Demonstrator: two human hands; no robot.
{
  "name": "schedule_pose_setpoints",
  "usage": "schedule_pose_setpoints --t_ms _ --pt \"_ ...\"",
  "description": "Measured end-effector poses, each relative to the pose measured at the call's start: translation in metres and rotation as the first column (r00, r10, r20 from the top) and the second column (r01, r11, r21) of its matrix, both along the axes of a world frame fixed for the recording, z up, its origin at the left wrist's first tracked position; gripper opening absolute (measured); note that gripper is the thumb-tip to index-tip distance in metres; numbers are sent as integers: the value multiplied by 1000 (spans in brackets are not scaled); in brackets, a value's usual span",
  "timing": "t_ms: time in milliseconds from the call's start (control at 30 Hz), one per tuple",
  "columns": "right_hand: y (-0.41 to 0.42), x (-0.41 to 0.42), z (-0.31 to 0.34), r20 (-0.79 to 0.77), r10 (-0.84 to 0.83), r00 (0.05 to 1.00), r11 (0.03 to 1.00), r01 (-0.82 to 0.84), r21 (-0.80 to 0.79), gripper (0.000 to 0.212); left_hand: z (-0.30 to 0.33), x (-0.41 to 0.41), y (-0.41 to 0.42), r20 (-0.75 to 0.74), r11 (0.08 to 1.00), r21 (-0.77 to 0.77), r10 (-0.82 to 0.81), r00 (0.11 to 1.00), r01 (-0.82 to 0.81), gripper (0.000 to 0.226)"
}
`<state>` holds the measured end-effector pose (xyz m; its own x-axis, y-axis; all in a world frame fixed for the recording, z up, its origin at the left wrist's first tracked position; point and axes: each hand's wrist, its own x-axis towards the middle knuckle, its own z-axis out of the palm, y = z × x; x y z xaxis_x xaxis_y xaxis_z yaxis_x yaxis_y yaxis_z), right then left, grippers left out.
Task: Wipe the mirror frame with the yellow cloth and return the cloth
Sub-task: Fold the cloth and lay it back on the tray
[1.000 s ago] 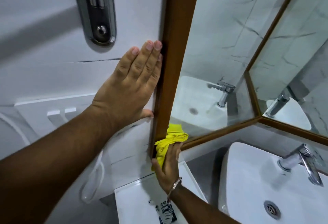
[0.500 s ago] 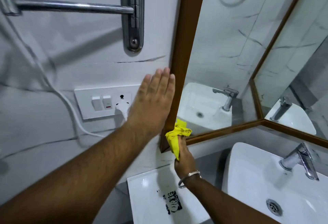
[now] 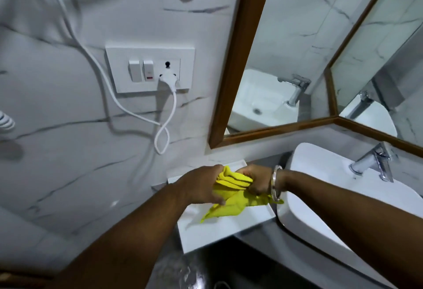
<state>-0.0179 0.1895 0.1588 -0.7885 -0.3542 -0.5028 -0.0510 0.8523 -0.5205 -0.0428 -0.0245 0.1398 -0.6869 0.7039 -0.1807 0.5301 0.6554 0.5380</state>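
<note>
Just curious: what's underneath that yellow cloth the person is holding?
A white tray on the grey counter sits below the yellow cloth, which both hands, left hand and right hand, hold. Whatever lies on the tray directly under the cloth is covered.

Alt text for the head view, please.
Both hands, left and right, hold a bunched yellow cloth over a white tray beside the sink. The wood-framed mirror hangs above, untouched.
</note>
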Motion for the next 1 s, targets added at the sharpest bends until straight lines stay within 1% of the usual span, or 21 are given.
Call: schedule_pose_setpoints --t_ms 33,67,133,233,267,300,367,400,433,467,500,533,600,633,667,700,767,800,833,900,1000 --pt "-1 -1 -4 -4 27 1000 999 -27 29 40 -10 0 2 -16 998 43 34 999 -34 44" --pt "-1 -5 -11 -32 70 997 995 -67 71 36 -20 -2 3 -31 994 79 74 997 -71 33" --pt "0 -15 -29 -109 155 982 979 -138 153 32 -38 -7 6 -62 988 88 129 990 -124 27" --pt "5 -33 -67 -154 252 956 942 -206 264 48 -72 -14 9 -181 987 -25 149 972 -156 13" --pt "8 -36 -84 -137 308 942 909 -248 336 56 -88 -14 9 -202 987 -80 122 972 -141 18" --pt "11 -36 -102 -99 383 918 852 -310 421 64 -105 -13 7 -186 981 -164 73 980 -104 31" --pt "17 -24 -136 29 502 864 713 -433 551 77 -137 1 2 -92 926 -378 -69 993 29 51" --pt "21 -14 -154 119 519 847 660 -485 573 78 -152 13 2 -37 873 -480 -120 992 88 53" --pt "26 -2 -170 183 510 841 637 -512 577 76 -164 23 2 -1 819 -562 -136 991 112 51" --pt "29 8 -182 210 489 847 640 -512 574 71 -175 32 3 -2 793 -603 -113 994 89 49" --pt "33 15 -192 184 471 863 667 -485 565 66 -180 38 4 -27 788 -615 -59 998 30 47" --pt "34 19 -199 102 463 880 711 -438 550 62 -183 41 6 -63 797 -602 4 998 -41 45" --pt "33 16 -203 -143 431 891 808 -311 500 55 -181 38 13 -192 837 -514 100 976 -187 41" --pt "32 12 -204 -235 397 887 844 -252 473 55 -178 33 19 -269 856 -459 119 956 -236 41" --pt "32 7 -206 -290 352 890 869 -196 455 59 -176 28 25 -325 873 -411 129 937 -263 46" --pt "32 2 -210 -309 300 903 884 -141 445 66 -179 23 32 -369 896 -351 135 919 -273 54" --pt "34 -6 -221 -297 207 932 892 -55 448 78 -193 15 49 -303 920 -329 111 946 -214 69" --pt "36 -10 -228 -285 163 944 894 -19 448 82 -200 10 57 -237 915 -361 96 967 -180 74" --pt "37 -12 -236 -267 119 956 897 12 443 83 -204 4 62 -209 911 -378 90 974 -165 79" --pt "38 -11 -248 -235 53 971 896 58 440 82 -213 -5 63 -173 891 -429 83 981 -151 84" --pt "29 11 -257 -217 -4 976 906 96 413 77 -220 -1 47 -97 866 -484 92 991 -127 83"
